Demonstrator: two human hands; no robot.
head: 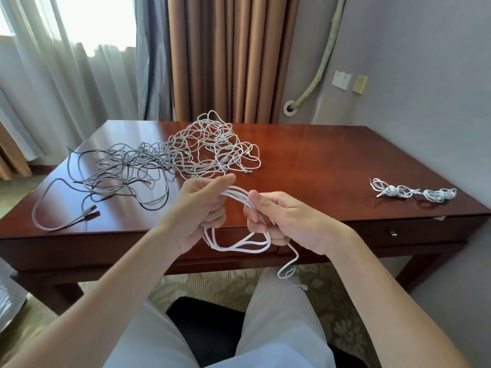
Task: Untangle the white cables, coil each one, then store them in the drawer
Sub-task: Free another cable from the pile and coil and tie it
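Head view. Left hand (pixel 198 208): fingers curled round the gathered loops of a white cable (pixel 239 247), holding the coil steady just off the desk's near edge. Right hand (pixel 287 221): pinches the same loops, presumably to lay the next turn; a thin free tail dangles below it. Cable: smooth, round, limp.

Tangle of cables (pixel 186 152): pale, springy, looped mass near the far edge, straggling toward the left corner; not yet sorted.

Two coiled bundles (pixel 414 193): knotted small, set apart near the right edge, likely awaiting storage.

Desk (pixel 318 160): glossy red-brown wood; drawer (pixel 414 232) shut.
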